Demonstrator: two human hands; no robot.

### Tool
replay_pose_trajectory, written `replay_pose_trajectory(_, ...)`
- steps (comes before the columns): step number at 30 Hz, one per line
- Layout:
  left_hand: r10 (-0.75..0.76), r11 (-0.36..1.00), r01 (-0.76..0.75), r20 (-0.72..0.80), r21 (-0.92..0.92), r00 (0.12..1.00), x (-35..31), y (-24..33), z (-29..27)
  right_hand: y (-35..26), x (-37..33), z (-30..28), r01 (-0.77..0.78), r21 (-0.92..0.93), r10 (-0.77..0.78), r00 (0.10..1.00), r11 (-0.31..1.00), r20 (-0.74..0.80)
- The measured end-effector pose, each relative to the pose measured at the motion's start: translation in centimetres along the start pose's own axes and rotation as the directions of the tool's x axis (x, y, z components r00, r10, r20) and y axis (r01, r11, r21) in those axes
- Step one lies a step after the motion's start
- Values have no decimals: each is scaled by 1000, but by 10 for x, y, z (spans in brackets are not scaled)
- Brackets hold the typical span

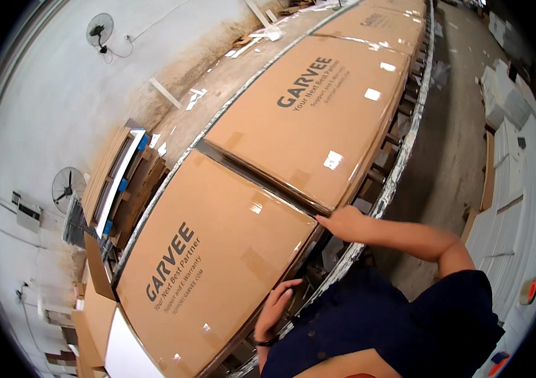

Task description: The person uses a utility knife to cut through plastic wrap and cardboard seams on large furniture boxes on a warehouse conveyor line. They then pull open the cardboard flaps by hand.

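Note:
A large flat cardboard box (217, 252) with dark print and clear tape patches lies on a roller conveyor right in front of me. My right hand (345, 222) is at its far right corner, fingers curled in against the edge by the gap to the second box; the fingertips are partly hidden. Beside the near long edge is my left hand (274, 309), its fingers apart and holding nothing. Whether it touches the cardboard, I cannot tell. Just beyond the gap lies a second large cardboard box (299, 120), with white labels near its right edge.
More boxes (369, 28) continue along the conveyor. Its worn metal rail (400, 164) runs close to my body. At left stand an open carton with a white panel (126, 346) and stacked boards (117, 183) on a wooden pallet. White foam-like blocks (507, 183) line the right side.

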State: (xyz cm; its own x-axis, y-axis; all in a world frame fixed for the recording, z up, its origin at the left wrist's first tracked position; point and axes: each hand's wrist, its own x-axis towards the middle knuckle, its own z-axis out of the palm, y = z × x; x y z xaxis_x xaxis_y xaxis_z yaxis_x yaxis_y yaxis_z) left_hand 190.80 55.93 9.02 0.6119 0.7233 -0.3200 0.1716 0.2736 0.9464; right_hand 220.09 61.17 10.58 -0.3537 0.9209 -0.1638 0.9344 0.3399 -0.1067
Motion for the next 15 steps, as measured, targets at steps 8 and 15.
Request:
replay_pose_trajectory(8, 231, 740, -245, 104, 626, 967, 100, 81, -42, 13, 27, -10, 32, 85, -47, 983, 996, 177)
replay_pose_trajectory(15, 401, 18, -25, 16, 1000, 916, 212, 22, -16, 12, -24, 19, -65, 172, 63, 998, 983, 20)
